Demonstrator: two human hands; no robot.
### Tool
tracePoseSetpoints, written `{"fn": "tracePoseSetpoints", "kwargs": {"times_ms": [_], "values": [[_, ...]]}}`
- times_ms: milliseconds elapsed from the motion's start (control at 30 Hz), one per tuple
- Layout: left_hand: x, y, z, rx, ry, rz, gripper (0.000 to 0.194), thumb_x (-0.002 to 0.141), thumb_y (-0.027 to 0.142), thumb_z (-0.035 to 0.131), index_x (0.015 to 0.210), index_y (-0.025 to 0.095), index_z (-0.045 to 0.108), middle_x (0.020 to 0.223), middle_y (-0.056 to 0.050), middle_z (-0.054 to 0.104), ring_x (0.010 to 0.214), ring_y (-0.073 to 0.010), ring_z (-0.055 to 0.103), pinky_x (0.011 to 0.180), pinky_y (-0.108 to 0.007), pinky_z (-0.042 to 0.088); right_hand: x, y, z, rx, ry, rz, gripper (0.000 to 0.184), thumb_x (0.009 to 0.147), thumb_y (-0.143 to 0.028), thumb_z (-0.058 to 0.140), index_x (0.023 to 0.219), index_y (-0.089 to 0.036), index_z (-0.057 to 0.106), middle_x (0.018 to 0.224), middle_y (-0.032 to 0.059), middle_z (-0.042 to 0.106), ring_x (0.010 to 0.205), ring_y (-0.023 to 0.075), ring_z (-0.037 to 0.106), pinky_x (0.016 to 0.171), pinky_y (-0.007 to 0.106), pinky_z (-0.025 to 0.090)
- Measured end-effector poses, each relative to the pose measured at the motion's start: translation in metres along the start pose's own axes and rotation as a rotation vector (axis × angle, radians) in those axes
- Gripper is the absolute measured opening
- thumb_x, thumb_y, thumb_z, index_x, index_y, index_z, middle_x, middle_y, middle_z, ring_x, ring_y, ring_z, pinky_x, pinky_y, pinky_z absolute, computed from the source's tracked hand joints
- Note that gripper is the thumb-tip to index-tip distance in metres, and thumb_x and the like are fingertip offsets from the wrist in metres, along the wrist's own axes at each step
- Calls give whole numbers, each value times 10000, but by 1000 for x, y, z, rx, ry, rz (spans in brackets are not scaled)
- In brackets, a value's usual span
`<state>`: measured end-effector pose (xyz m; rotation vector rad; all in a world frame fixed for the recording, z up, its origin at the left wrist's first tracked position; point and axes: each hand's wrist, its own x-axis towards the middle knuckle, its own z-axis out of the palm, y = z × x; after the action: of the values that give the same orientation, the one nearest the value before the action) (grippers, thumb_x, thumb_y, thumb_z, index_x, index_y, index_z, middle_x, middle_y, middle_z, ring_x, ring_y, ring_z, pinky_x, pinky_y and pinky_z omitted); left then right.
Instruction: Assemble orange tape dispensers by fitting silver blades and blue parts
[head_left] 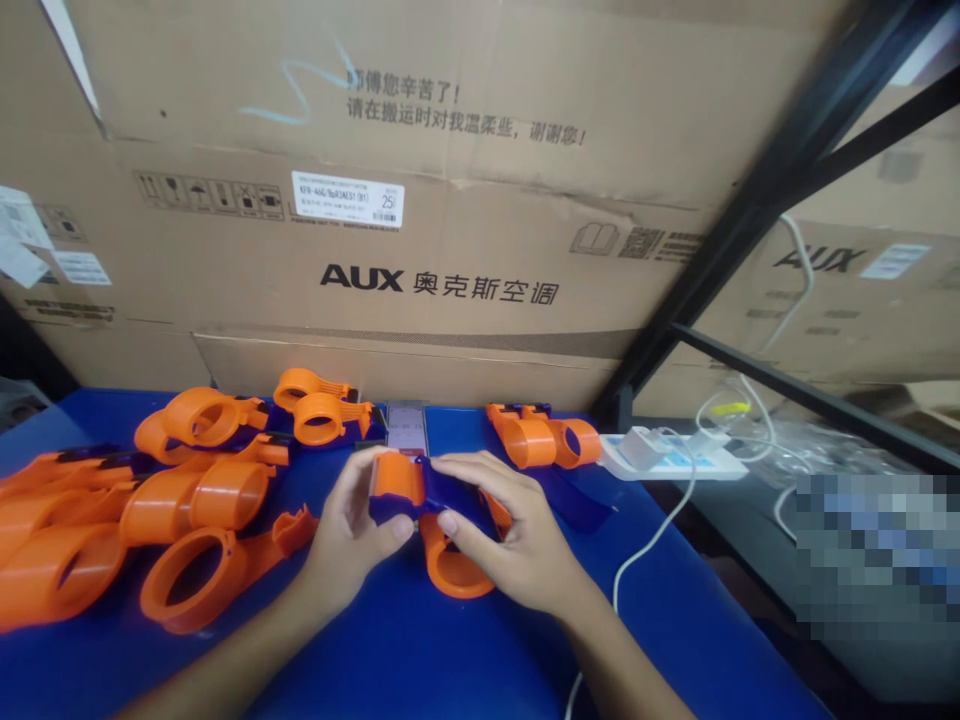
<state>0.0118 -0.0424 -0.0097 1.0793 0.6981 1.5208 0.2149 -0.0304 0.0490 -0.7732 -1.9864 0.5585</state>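
Note:
In the middle of the head view, my left hand point(352, 540) and my right hand point(525, 530) both grip an orange and blue tape dispenser point(444, 490). My left thumb and fingers close on its orange end. The right thumb presses on the blue part, with the fingers along its far side. An orange ring point(459, 580) shows just below the right thumb; whether it belongs to the held dispenser I cannot tell. Several other orange tape dispensers point(187, 590) lie to the left of my left hand. Beyond my right hand lie two more orange rings point(529, 445).
Everything lies on a blue tabletop point(480, 670). A phone-like device point(406, 428) lies behind my hands. A white power strip point(667, 458) with a white cable point(645, 548) sits at the right edge. Large cardboard boxes point(435, 350) and a black frame post point(675, 300) stand behind.

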Motion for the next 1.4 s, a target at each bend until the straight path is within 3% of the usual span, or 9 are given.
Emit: {"fn": "tracePoseSetpoints", "kwargs": {"times_ms": [367, 500, 667, 800, 1000, 1233, 1400], "values": [[1, -1, -1, 41, -36, 15, 548, 795, 273, 850, 1290, 290, 614, 1290, -71, 659, 1238, -306, 604, 1099, -450, 480, 0, 0, 1, -38, -10, -1, 348, 907, -286, 754, 1253, -268, 719, 1274, 83, 744, 1141, 271, 711, 1015, 509, 573], [0, -1, -2, 44, -28, 41, 555, 777, 250, 866, 1280, 292, 634, 1265, -65, 676, 1222, -294, 619, 1061, -397, 501, -1, 1, 1, -53, -26, 4, 360, 919, -306, 741, 1275, -267, 699, 1294, 85, 731, 1164, 274, 705, 1027, 503, 570], [-1, -3, -9, 58, -82, 86, 677, 747, 259, 888, 1363, 312, 612, 1347, -73, 665, 1239, -303, 633, 1001, -345, 534, -2, 2, -1, -67, -43, 4, 656, 879, -393, 787, 1467, -269, 524, 1407, 110, 662, 1246, 300, 663, 1041, 509, 561], [-2, -4, -17, 64, -161, 97, 746, 776, 286, 862, 1456, 313, 557, 1462, -99, 617, 1339, -350, 581, 1056, -387, 518, -3, 3, -1, -118, -30, -59, 680, 828, -441, 835, 1423, -266, 557, 1306, 99, 698, 1134, 278, 698, 975, 467, 588], [-3, -4, -19, -13, -253, 96, 850, 786, 469, 839, 1534, 279, 483, 1620, -143, 465, 1495, -419, 396, 1208, -536, 363, -4, 8, -2, -233, 11, -255, 730, 762, -465, 892, 1383, -227, 593, 1173, 103, 711, 1031, 262, 706, 886, 427, 603], [-2, -2, -17, 233, -170, 67, 615, 845, 325, 807, 1413, 300, 572, 1432, -93, 653, 1298, -325, 616, 1102, -438, 472, -7, 11, 1, -493, 39, -471, 671, 811, -475, 861, 1369, -188, 622, 1150, 134, 734, 1030, 278, 711, 829, 431, 591], [-1, 6, -13, 360, -124, 89, 429, 867, 301, 790, 1267, 294, 635, 1228, -33, 720, 1098, -244, 675, 953, -344, 525, -4, 10, 4, -542, 26, -492, 650, 832, -461, 850, 1369, -178, 619, 1151, 141, 744, 1022, 280, 709, 793, 427, 576]]}}
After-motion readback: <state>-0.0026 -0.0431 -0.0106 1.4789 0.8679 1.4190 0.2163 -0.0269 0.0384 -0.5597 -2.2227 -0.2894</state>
